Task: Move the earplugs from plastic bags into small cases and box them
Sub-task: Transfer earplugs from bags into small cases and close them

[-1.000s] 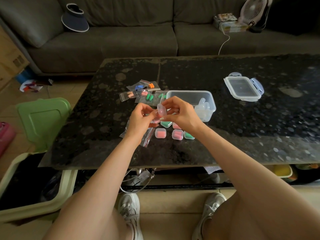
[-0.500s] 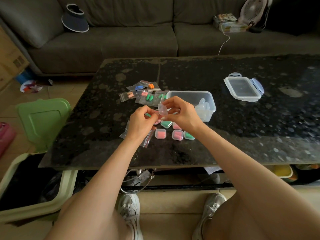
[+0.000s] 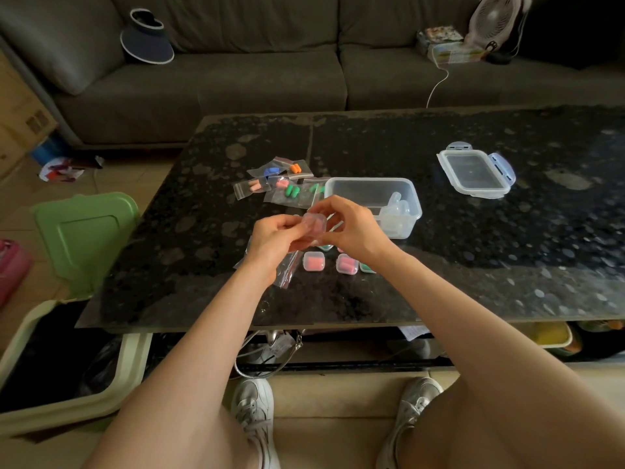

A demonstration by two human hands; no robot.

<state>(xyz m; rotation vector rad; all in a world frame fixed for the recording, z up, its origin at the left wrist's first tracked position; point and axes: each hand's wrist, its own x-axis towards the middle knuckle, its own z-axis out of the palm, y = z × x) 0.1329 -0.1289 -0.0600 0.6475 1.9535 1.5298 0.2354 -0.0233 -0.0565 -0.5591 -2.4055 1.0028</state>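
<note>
Case (image 3: 315, 224) pinched between left hand (image 3: 275, 239), right hand (image 3: 351, 228) fingertips.

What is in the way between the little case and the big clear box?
Nothing visible. The left hand and right hand hold the small clear plastic case just in front of the open clear rectangular plastic box; its clear lid lies apart, to the right.

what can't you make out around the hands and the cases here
All in the head view:
small case, pinched by left hand and right hand: fingers and cloudy plastic hide its contents and whether it is latched.
filled cases on the table: the right hand covers some, so no count.
spare cases in the clear box: transparent and overlapping, no count.
</note>
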